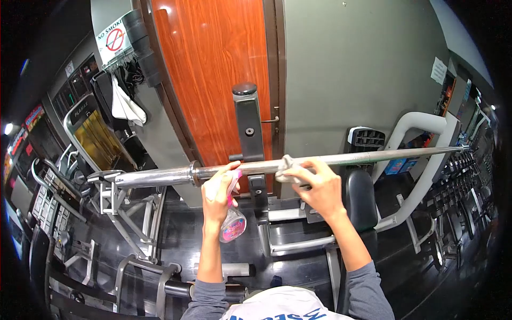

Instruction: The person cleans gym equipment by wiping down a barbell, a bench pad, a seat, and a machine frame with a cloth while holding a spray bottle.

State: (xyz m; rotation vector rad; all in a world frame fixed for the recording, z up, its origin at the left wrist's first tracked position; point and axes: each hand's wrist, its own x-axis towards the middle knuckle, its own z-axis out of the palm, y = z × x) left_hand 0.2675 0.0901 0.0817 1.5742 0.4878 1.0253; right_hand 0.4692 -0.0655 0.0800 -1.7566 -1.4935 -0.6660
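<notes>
A long steel barbell (373, 157) runs across the view at chest height, its thick sleeve (154, 177) on the left. My left hand (215, 200) is closed around the neck of a clear spray bottle (233, 225) with a pink label and pink-and-white trigger head; it is right at the bar, just right of the collar. The bottle hangs below the bar, partly hidden by the fingers. Farther right, my right hand (323, 185) pinches a crumpled greyish cloth (286, 169) against the bar. Part of the cloth is hidden behind the fingers.
A black upright post (249, 125) stands behind the bar, before a wooden door (213, 69). A black padded seat (361, 198) and a white curved machine frame (413, 208) are on the right. Weight machines fill the left; a dumbbell rack (453, 181) stands far right.
</notes>
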